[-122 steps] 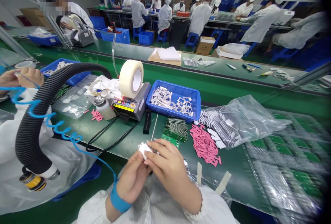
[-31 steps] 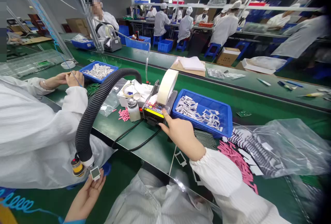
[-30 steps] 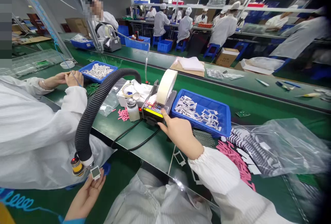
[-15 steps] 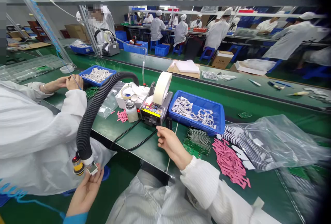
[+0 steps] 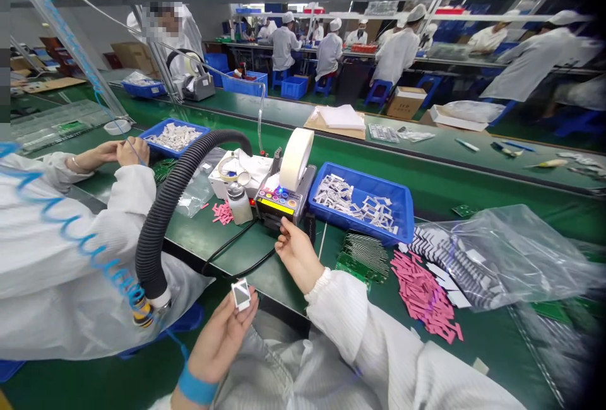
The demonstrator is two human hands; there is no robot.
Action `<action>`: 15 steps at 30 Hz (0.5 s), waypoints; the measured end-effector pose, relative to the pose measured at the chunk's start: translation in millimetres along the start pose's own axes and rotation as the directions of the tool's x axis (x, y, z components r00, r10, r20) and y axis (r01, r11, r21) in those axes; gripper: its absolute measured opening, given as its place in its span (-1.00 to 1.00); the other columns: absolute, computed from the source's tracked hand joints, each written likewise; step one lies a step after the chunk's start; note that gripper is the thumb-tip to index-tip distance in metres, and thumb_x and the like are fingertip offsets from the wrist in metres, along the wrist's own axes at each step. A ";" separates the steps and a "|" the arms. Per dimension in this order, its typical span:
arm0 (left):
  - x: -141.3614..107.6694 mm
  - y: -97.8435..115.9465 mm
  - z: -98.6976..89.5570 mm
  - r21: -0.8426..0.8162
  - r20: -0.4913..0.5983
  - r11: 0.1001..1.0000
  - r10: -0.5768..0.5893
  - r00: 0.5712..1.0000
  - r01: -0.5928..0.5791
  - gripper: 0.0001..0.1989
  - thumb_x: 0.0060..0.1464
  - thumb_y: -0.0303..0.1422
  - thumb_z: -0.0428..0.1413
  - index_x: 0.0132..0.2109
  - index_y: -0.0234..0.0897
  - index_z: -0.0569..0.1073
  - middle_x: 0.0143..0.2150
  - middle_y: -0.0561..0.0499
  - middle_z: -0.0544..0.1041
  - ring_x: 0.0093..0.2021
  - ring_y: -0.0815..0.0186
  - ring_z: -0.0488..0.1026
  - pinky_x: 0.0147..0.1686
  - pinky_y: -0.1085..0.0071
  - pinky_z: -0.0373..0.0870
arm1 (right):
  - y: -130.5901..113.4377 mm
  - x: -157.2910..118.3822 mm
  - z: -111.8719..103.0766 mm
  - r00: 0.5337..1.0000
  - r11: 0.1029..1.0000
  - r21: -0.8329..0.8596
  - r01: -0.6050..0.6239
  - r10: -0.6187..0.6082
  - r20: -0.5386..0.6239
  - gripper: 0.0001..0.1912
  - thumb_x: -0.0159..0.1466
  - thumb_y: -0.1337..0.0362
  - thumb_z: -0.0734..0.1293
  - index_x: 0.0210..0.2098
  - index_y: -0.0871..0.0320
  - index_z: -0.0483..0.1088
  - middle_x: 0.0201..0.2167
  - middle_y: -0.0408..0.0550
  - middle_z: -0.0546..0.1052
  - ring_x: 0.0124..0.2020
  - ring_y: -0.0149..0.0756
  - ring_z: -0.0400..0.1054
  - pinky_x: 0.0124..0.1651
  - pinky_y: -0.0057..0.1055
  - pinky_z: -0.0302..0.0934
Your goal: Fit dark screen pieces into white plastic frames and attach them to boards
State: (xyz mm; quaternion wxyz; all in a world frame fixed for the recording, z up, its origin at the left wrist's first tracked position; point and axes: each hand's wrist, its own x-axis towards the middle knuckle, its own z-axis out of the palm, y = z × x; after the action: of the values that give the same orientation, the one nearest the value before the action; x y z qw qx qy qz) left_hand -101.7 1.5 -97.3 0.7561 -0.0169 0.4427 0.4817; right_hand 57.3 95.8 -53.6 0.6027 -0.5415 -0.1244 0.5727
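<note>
One small framed display (image 5: 241, 295) is present in hand: it sits tilted above the bench edge, near the person's body, gripped between thumb and fingers of the left hand (image 5: 218, 334). One blue wristband (image 5: 197, 387) encircles that wrist. The right hand (image 5: 298, 253) is at the front of one tape dispenser (image 5: 279, 205), fingers curled and thumb near the index finger; whether anything is pinched there cannot be told. The dispenser carries one cream tape roll (image 5: 297, 159).

Just right of it is one blue bin (image 5: 364, 184) of white frames, overlapping and not countable. A second bin (image 5: 163, 149), also loaded with white parts, stands beside a co-worker's two hands (image 5: 132, 151). Pink strips lie in two piles: one large pile (image 5: 428, 299) at right, one small pile (image 5: 222, 212) left of the single bottle (image 5: 239, 207). One stack of green boards (image 5: 362, 257) lies between the right hand and the large pile. One clear bag (image 5: 511, 246) and one black hose (image 5: 158, 221) are also noted.
</note>
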 end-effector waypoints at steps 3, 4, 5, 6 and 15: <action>4.4 4.3 30.0 -0.057 0.045 0.998 -0.007 0.999 0.010 -0.72 0.18 -0.57 -0.06 0.01 -0.40 0.39 -0.18 -0.17 0.61 -0.13 0.24 0.55 0.01 0.25 0.43 | -12.1 -25.5 -5.4 0.995 0.996 -0.064 0.058 -0.052 0.090 -0.75 0.10 0.13 0.35 -0.51 0.16 0.26 -0.60 -0.25 0.20 -0.64 -0.52 0.02 -0.58 -0.54 -0.02; 3.8 3.8 39.1 -0.071 0.059 0.997 -0.011 0.998 0.015 -0.74 0.20 -0.55 -0.07 -0.01 -0.38 0.41 -0.19 -0.15 0.61 -0.12 0.25 0.54 0.02 0.24 0.41 | -16.7 -39.2 -10.5 0.988 0.993 -0.088 0.079 -0.066 0.141 -0.75 0.07 0.13 0.37 -0.53 0.17 0.29 -0.60 -0.24 0.22 -0.61 -0.51 0.05 -0.54 -0.52 0.02; 1.6 2.0 47.7 -0.082 0.083 0.996 -0.021 0.996 0.027 -0.74 0.21 -0.54 -0.08 -0.03 -0.38 0.42 -0.20 -0.13 0.61 -0.13 0.27 0.54 0.03 0.25 0.41 | -21.3 -54.2 -16.9 0.975 0.985 -0.128 0.115 -0.087 0.205 -0.74 0.04 0.14 0.40 -0.56 0.18 0.32 -0.59 -0.22 0.23 -0.57 -0.48 0.09 -0.49 -0.49 0.06; -1.9 -1.2 56.0 -0.088 0.119 0.995 -0.036 0.992 0.047 -0.75 0.21 -0.52 -0.08 -0.04 -0.37 0.43 -0.22 -0.12 0.61 -0.14 0.29 0.55 0.02 0.29 0.41 | -25.7 -69.4 -24.2 0.957 0.971 -0.175 0.163 -0.112 0.266 -0.76 -0.01 0.17 0.43 -0.58 0.18 0.36 -0.57 -0.20 0.27 -0.53 -0.45 0.14 -0.42 -0.46 0.10; -37.8 -41.2 99.3 0.033 0.476 0.979 -0.194 0.857 0.203 -0.77 0.02 -0.36 0.20 -0.13 -0.28 0.50 -0.17 -0.04 0.58 -0.10 0.34 0.49 0.01 0.43 0.35 | -41.8 -120.0 -72.4 0.704 0.391 -0.615 0.685 -0.574 0.418 -0.84 0.13 0.28 0.33 -0.57 0.10 0.41 -0.44 -0.10 0.23 -0.30 -0.24 0.19 -0.24 -0.29 0.13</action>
State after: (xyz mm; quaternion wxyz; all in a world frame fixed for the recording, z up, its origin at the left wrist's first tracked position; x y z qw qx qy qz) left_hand -11.6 -2.7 -27.5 0.8872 0.0498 0.2343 0.3944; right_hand 98.7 -30.0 8.4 0.4919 -0.6054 -0.5799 0.2351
